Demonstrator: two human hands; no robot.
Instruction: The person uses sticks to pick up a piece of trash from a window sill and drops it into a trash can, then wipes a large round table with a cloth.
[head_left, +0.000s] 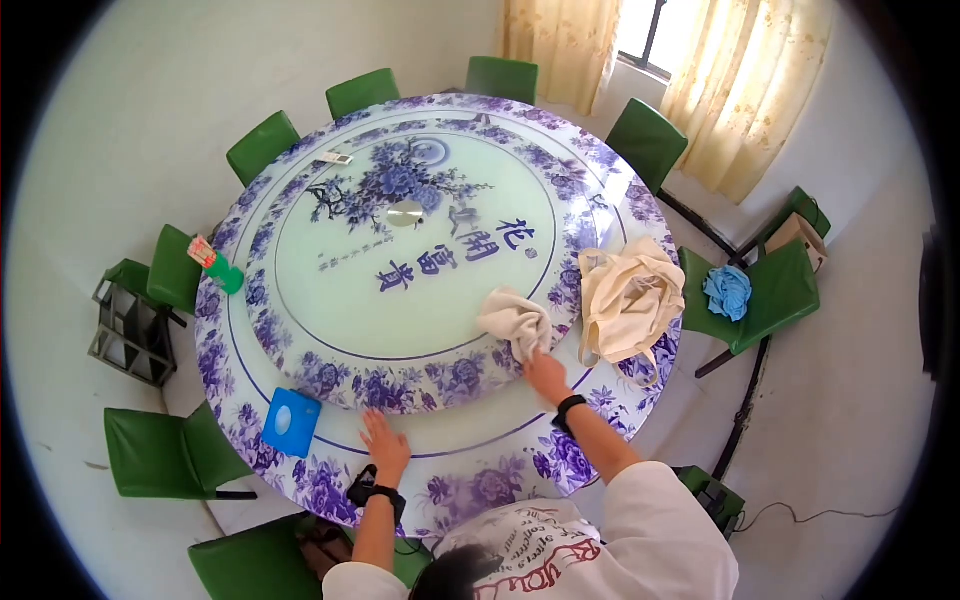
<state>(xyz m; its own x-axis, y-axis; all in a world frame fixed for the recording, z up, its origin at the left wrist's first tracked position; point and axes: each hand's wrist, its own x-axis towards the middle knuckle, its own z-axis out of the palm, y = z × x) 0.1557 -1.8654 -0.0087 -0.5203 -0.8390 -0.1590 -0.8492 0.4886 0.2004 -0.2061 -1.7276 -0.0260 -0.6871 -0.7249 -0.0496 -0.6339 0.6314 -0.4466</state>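
Observation:
My right hand [545, 378] is closed on the lower end of a crumpled beige cloth [518, 318], which lies on the front right of the glass turntable [340, 310]. Fingers spread, my left hand [385, 445] is open at the turntable's front edge, holding nothing. Below it, close to my wrist, is a small black object [362, 487] whose kind I cannot make out. A blue tissue box [290, 422] stands to the left of that hand. To the right of the cloth, a cream cloth bag [632, 305] lies in a heap on the round table [490, 485].
A green holder with sticks [226, 275] stands at the table's left edge; a white remote [335, 158] lies on the turntable's far left. Green chairs [150, 450] surround the table. One chair on the right bears a blue crumpled cloth [727, 292]. A dark rack [130, 325] stands left.

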